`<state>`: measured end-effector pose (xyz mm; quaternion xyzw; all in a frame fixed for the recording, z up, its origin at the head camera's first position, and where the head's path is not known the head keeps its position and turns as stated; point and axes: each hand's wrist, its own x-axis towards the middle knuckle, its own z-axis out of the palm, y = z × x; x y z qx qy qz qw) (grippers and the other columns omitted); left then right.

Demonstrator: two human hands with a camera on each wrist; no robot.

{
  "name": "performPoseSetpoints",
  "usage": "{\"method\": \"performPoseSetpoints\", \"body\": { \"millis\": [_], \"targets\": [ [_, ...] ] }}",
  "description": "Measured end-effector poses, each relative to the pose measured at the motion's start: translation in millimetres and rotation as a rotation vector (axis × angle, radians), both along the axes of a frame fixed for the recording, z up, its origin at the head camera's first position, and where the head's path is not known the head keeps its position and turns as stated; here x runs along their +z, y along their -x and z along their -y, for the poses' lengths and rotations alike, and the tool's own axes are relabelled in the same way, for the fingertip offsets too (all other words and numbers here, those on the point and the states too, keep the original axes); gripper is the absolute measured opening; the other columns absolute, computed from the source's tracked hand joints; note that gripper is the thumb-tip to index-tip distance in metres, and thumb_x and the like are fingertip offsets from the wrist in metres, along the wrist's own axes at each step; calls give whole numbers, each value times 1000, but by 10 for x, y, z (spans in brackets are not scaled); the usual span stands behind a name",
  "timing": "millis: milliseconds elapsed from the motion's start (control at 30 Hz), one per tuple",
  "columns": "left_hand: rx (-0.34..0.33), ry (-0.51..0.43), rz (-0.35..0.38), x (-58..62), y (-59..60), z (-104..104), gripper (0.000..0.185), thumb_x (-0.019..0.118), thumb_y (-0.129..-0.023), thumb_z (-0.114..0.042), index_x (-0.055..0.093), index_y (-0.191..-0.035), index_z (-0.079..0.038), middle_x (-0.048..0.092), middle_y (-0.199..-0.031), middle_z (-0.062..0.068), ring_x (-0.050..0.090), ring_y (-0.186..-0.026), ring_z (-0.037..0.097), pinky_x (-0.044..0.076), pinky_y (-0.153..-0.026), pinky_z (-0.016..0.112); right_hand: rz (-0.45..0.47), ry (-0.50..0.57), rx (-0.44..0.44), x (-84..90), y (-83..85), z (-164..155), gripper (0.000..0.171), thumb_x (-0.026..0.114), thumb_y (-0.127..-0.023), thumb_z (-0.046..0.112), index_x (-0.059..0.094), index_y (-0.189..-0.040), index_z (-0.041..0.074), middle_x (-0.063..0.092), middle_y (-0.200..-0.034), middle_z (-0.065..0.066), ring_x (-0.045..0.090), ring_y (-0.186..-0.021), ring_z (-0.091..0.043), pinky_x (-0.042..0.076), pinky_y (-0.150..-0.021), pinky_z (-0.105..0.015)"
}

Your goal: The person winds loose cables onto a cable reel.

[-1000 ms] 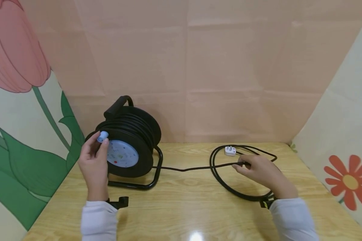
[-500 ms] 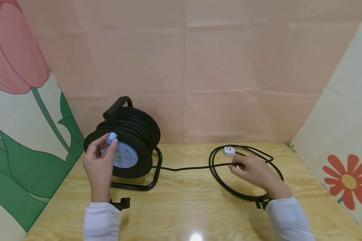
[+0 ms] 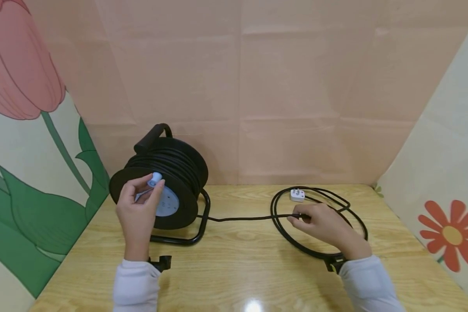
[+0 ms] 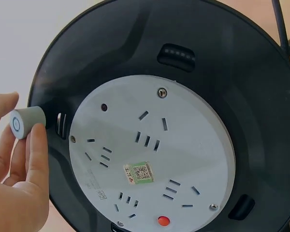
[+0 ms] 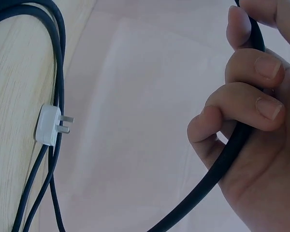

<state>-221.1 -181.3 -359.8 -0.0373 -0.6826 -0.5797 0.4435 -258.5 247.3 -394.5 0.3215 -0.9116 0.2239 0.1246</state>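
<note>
She looks mid-wind: left hand [image 3: 138, 208] pinching the reel's crank knob [image 3: 154, 179], right hand [image 3: 323, 226] curled round the cable [image 3: 242, 218], which needs steady feeding next.

The left hand [image 3: 138, 212] has carried the small pale-blue cylindrical crank knob [image 3: 154, 179] clockwise on the black plastic cable reel [image 3: 161, 182], from about ten o'clock toward twelve; the right hand [image 3: 321, 225] has slid leftward along the black rubber cable [image 3: 242, 218], toward nine o'clock.
</note>
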Motion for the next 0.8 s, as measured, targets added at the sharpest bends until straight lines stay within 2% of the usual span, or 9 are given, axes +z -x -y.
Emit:
{"method": "performPoseSetpoints", "body": {
  "millis": [233, 367, 467, 600, 800],
  "targets": [
    [26, 100, 2, 1, 5, -54, 24, 82, -86, -17, 73, -105, -4, 62, -97, 4, 62, -88, 14, 56, -79, 21, 6, 6, -4, 10, -20, 63, 34, 69, -96, 39, 47, -71, 31, 31, -59, 20, 28, -50, 2, 29, -47, -21],
    [51, 155, 8, 13, -1, -89, 23, 83, -85, -15, 73, -102, -4, 62, -96, 6, 61, -84, 11, 55, -75, 18, -6, -15, 23, 19, -20, 108, 30, 69, -97, 29, 50, -74, 31, 34, -60, 20, 30, -51, 3, 29, -47, -20],
    [61, 182, 5, 87, -60, -143, 21, 82, -84, -8, 71, -100, 1, 63, -95, 11, 61, -81, 10, 55, -73, 17, -21, -21, 35, 22, -19, 121, 27, 68, -95, 20, 53, -76, 32, 34, -59, 19, 30, -51, 2, 28, -48, -20],
    [75, 216, -2, 189, -156, -199, 19, 81, -83, 0, 70, -97, 6, 63, -93, 16, 63, -78, 10, 54, -72, 16, -52, -4, 42, 25, -28, 128, 25, 69, -96, 21, 54, -78, 32, 33, -61, 19, 30, -52, 3, 29, -48, -20],
    [70, 282, 1, 38, -45, -99, 20, 83, -84, -16, 73, -96, -4, 68, -95, 4, 68, -78, 14, 55, -71, 16, -176, 12, 12, 39, -48, 137, 27, 74, -93, 31, 52, -78, 35, 39, -61, 22, 34, -50, 3, 32, -47, -21]
  ]
}}
